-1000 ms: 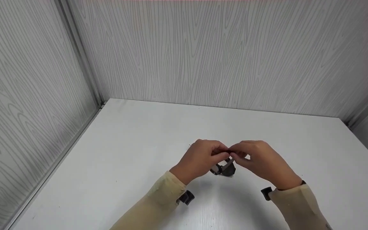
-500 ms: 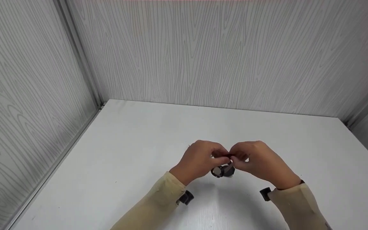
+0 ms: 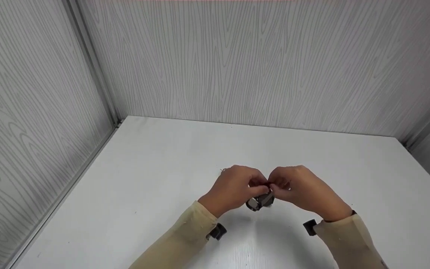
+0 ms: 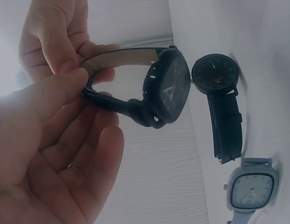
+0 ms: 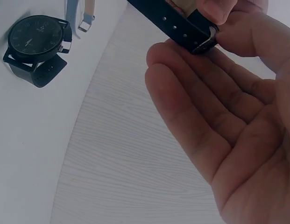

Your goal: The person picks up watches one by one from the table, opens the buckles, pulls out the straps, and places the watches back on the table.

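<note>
In the left wrist view, a black wristwatch (image 4: 170,88) hangs with its strap bent into a loop and its dial facing away from my hands. My left hand (image 3: 231,189) pinches the strap's end between thumb and fingers. From the other side, my right hand (image 3: 306,192) pinches the same strap, their fingertips almost meeting. The right wrist view gives the black strap (image 5: 166,23) with its row of holes and the metal buckle (image 5: 209,41) at my right thumb. Fingers partly cover how strap and buckle meet.
Below the held watch, a second black watch (image 4: 215,74) lies on the white table (image 3: 170,157). Near it is a pale blue square watch (image 4: 252,190). Grey wood-grain panels (image 3: 215,63) wall the table's back and sides.
Both hands have come down slightly toward the table, still pinching the strap. The watch has dropped a little with them and tilted slightly.
</note>
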`<state>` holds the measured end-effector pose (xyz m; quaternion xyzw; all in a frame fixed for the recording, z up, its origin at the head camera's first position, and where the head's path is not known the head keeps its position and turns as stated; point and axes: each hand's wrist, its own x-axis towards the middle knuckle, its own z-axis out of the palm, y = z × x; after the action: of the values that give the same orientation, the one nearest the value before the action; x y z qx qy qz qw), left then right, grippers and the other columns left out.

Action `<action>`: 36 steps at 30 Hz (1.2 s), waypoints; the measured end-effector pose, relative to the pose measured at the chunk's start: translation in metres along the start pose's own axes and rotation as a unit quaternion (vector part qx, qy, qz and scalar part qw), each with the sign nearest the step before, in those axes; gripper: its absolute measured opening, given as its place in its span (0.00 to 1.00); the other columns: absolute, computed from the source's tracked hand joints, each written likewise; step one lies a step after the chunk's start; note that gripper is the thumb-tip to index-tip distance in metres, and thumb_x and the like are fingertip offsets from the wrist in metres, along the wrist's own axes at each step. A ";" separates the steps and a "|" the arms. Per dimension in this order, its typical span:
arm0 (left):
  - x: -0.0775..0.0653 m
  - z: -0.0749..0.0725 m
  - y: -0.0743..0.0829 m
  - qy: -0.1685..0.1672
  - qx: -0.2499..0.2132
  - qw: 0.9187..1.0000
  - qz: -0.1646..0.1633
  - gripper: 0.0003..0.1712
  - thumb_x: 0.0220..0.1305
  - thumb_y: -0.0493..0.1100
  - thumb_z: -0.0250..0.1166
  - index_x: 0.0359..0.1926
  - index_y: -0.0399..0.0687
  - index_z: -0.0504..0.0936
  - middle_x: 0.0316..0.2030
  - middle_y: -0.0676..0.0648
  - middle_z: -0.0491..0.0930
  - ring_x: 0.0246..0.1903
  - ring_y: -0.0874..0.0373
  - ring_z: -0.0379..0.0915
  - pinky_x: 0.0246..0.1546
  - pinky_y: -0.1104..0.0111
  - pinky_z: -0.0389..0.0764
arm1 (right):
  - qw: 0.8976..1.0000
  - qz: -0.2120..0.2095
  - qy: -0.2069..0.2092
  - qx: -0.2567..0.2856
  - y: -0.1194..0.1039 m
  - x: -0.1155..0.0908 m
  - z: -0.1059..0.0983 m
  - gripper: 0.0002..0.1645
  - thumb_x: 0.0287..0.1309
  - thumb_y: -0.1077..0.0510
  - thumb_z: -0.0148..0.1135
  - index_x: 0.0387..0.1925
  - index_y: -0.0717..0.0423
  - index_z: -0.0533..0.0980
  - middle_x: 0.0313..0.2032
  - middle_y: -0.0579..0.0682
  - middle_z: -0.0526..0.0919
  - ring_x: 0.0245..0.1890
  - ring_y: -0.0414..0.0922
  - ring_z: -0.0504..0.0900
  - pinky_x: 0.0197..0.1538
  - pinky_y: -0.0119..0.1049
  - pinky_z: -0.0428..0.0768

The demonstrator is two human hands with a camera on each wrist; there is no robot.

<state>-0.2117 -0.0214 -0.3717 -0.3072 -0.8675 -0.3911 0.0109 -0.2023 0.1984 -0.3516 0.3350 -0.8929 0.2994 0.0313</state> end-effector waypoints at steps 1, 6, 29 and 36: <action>0.000 0.000 0.000 0.000 -0.006 1.000 0.000 0.06 0.67 0.47 0.72 0.42 0.55 0.91 0.32 0.64 0.87 0.32 0.74 0.79 0.36 0.75 0.78 | 1.000 -0.001 0.006 -0.007 0.000 0.000 0.001 0.10 0.62 0.68 0.66 0.36 0.49 0.84 0.32 0.39 0.87 0.32 0.34 0.85 0.36 0.33 0.83; 0.000 0.002 -0.001 -0.001 -0.084 0.996 -0.029 0.05 0.67 0.45 0.71 0.42 0.55 0.91 0.33 0.63 0.87 0.34 0.71 0.80 0.39 0.73 0.81 | 0.999 0.007 0.035 -0.034 -0.001 0.001 0.004 0.13 0.59 0.69 0.64 0.34 0.47 0.82 0.28 0.35 0.83 0.28 0.33 0.80 0.32 0.32 0.79; -0.001 -0.006 -0.001 0.068 -0.176 0.982 -0.020 0.05 0.68 0.45 0.71 0.43 0.56 0.90 0.35 0.61 0.87 0.38 0.66 0.82 0.39 0.69 0.83 | 0.992 0.018 0.099 0.071 0.007 0.003 0.006 0.11 0.67 0.60 0.67 0.49 0.45 0.83 0.43 0.36 0.86 0.42 0.38 0.85 0.46 0.39 0.84; 0.000 -0.002 0.000 0.048 -0.181 0.982 -0.015 0.05 0.67 0.44 0.72 0.43 0.56 0.90 0.34 0.61 0.87 0.37 0.66 0.82 0.37 0.70 0.84 | 0.986 0.054 0.079 0.138 0.009 0.002 0.005 0.03 0.67 0.57 0.69 0.41 0.49 0.82 0.38 0.44 0.85 0.40 0.43 0.84 0.41 0.38 0.84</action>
<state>-0.2122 -0.0224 -0.3697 -0.2725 -0.7854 -0.5557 -0.0091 -0.2087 0.1990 -0.3598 0.2630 -0.8543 0.4466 0.0391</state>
